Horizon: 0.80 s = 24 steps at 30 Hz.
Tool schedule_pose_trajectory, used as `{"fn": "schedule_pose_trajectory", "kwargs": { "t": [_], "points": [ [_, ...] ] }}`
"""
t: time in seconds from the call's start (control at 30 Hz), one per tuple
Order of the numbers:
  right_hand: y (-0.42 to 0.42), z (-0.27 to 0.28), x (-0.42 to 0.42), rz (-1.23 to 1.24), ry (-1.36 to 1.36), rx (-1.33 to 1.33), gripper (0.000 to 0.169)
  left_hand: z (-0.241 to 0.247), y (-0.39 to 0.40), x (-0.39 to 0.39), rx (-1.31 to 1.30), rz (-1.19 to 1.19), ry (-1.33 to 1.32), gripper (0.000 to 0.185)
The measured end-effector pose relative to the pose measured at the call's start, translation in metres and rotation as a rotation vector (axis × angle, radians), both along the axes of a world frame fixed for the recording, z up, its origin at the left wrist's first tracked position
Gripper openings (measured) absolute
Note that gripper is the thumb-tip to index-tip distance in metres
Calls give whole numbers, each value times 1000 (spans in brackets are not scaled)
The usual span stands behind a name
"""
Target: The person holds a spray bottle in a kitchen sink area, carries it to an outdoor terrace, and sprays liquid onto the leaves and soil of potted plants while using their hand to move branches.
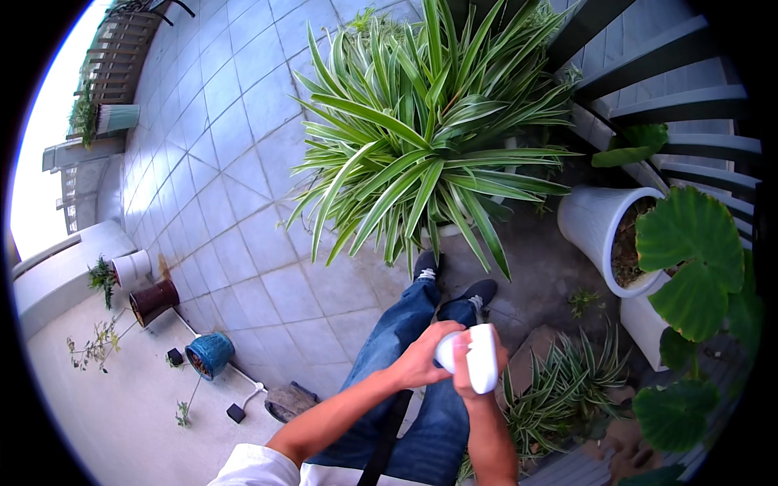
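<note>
A white plastic device [483, 358], perhaps the head of a spray bottle, is gripped in my right hand [467, 370] in front of my legs. My left hand [419, 358] is closed around the rounded white part [448, 352] on its left side. I cannot tell whether the two white parts are joined. Both hands are close together above my jeans, and the fingers hide part of what they hold. A large spider plant [425, 152] with striped leaves spreads beyond my shoes.
Grey floor tiles [243, 200] extend to the left. A white pot [595, 231] with broad leaves stands at the right beside dark slats [650, 61]. Smaller striped plants [565, 383] grow among stones. A blue pot [209, 355] and a brown pot [155, 301] stand by the left wall.
</note>
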State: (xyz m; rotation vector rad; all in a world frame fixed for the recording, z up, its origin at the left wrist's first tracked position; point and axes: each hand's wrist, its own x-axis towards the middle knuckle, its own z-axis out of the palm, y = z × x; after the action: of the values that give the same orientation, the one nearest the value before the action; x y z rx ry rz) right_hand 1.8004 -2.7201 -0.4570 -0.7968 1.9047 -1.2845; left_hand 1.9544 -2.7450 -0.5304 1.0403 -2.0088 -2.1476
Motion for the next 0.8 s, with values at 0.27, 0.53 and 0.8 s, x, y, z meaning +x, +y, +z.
{"fn": "schedule_pose_trajectory", "kwargs": {
  "t": [0.27, 0.53, 0.8],
  "points": [
    [-13, -19, 35, 263, 81, -251, 14, 6, 25, 26, 47, 320, 63, 64],
    [0, -30, 47, 300, 64, -207, 19, 12, 30, 28, 31, 309, 96, 49],
    [-15, -15, 53, 375, 48, -251, 22, 5, 42, 43, 115, 388, 67, 53]
  ]
}}
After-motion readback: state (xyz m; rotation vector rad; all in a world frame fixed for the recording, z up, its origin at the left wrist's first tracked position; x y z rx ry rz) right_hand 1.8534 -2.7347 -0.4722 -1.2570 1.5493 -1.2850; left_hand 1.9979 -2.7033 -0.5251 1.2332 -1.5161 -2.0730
